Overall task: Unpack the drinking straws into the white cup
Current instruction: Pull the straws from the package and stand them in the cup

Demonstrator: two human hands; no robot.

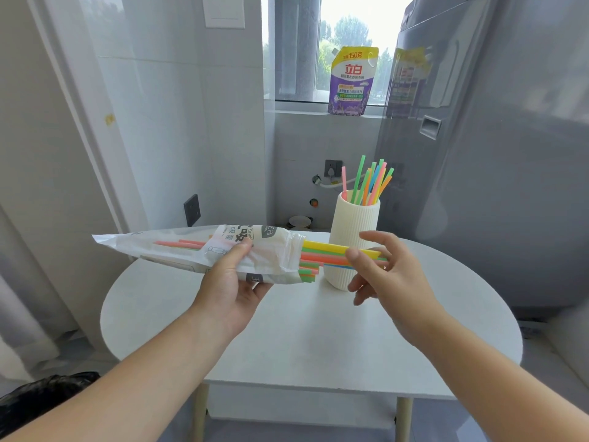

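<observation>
Holding the straw packet (191, 250) level above the desk (287, 339).
Your left hand (229, 291) has its fingers wrapped around the packet's middle. Your right hand (392, 275) pinches the coloured straws (322, 250) poking from its open right end. Just behind them, the white cup (353, 218) stands on the desk with other straws (371, 183) upright inside.

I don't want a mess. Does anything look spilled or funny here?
Nothing stands out. No straw lies loose on the table; the white cup stands upright, its straws leaning inside. The other straws poke from the packet held by the left hand, and the right hand pinches them.
</observation>
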